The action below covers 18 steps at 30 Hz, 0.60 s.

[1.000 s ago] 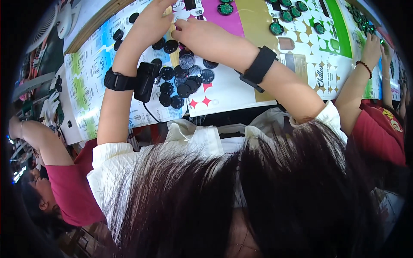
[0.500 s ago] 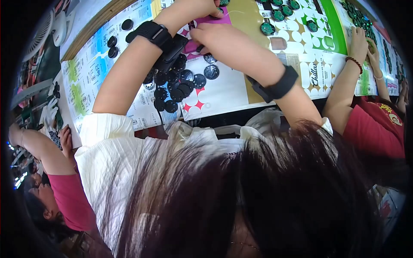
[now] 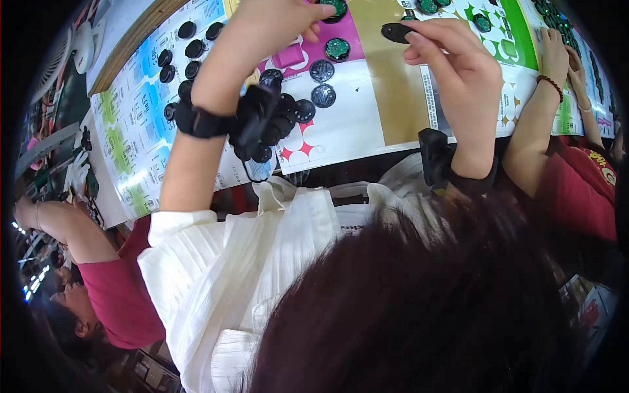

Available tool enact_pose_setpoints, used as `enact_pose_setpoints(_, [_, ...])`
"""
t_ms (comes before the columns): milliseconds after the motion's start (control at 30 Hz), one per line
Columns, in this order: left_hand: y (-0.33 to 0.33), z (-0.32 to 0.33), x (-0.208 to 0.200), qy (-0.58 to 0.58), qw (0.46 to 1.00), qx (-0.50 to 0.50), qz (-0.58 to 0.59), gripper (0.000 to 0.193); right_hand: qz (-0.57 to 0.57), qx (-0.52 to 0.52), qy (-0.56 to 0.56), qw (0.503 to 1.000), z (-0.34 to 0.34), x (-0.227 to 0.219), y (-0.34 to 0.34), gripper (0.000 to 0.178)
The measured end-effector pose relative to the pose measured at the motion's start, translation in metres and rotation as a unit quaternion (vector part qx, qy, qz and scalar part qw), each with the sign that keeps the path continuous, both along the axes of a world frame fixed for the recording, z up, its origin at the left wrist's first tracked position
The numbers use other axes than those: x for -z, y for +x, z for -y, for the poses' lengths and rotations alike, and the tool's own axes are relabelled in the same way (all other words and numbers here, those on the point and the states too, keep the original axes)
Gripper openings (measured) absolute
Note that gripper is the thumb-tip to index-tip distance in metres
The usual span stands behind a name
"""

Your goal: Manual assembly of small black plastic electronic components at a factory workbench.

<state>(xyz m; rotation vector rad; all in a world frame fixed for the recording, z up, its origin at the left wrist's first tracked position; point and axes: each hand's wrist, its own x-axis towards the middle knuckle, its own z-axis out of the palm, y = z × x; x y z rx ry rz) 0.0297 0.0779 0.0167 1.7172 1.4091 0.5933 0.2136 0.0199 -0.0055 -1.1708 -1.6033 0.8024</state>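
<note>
Round black disc pinched in right hand, glossy paper sheets

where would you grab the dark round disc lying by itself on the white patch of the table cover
Take the dark round disc by its rim, pinching opposite edges from above. It lies flat and thin, with bare table cover on its near side, so a top-down grip is probably the easiest.

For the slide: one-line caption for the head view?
Right hand pinches a black round part above a paper-covered table; left hand raised over loose black discs.
</note>
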Motion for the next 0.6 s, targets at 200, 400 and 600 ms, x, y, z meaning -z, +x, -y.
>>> enact_pose_setpoints(200, [0.020, 0.050, 0.027, -0.083, 0.942, -0.077, 0.317, 0.020, 0.132, 0.084, 0.202, 0.967, 0.008, 0.003, -0.012, 0.014])
enact_pose_setpoints(400, [0.032, 0.069, 0.037, -0.081, 0.886, -0.126, 0.438, 0.021, 0.128, 0.050, 0.254, 0.957, 0.017, 0.018, -0.016, 0.017])
enact_pose_setpoints(600, [0.041, 0.080, 0.041, -0.082, 0.852, -0.103, 0.506, 0.027, 0.151, 0.065, 0.290, 0.943, 0.024, 0.016, -0.022, 0.028])
